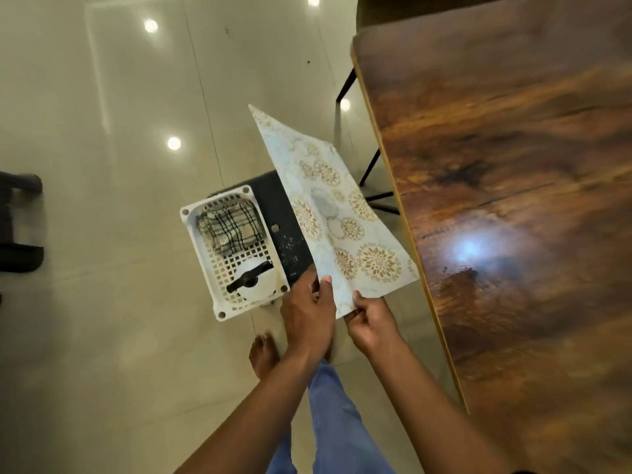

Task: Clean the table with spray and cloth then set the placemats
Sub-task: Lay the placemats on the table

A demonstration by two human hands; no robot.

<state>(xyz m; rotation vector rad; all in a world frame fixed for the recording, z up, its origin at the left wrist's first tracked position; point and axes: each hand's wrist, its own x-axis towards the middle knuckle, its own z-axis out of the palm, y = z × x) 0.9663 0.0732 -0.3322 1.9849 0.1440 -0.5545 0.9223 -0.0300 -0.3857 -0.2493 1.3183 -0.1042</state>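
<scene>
Closest to the camera were the person's blue trouser legs (338, 429) and a bare foot (261, 354) on the shiny floor (102, 200). Both arms reached forward and held one placemat (338, 213) by its near edge. The left hand (307, 313) pinched the near left corner, with the thumb on top. The right hand (371, 325) gripped the same near edge, just beside the left hand, with the fingers curled under it.

The placemat was pale with gold flower rings. It hung in the air, tilted, to the left of the table (513, 234) and not yet on it. Its right corner was near the table's edge.

Under the placemat stood a dark stool (284, 213). On the stool sat a white basket (201, 254). Inside it lay a folded checked cloth (229, 225) and a white spray bottle (254, 278) with a black top. Since they were put away, the cleaning was probably done, and setting the mats was the step in hand.

Farther off, thin black chair legs (371, 165) stood beside the table.

The mat looked thin and floppy. Held only at one edge, its far end might droop and fold under when laid down. It might also brush the basket and knock it off the stool. The table looked smooth, so the mat might slide.
</scene>
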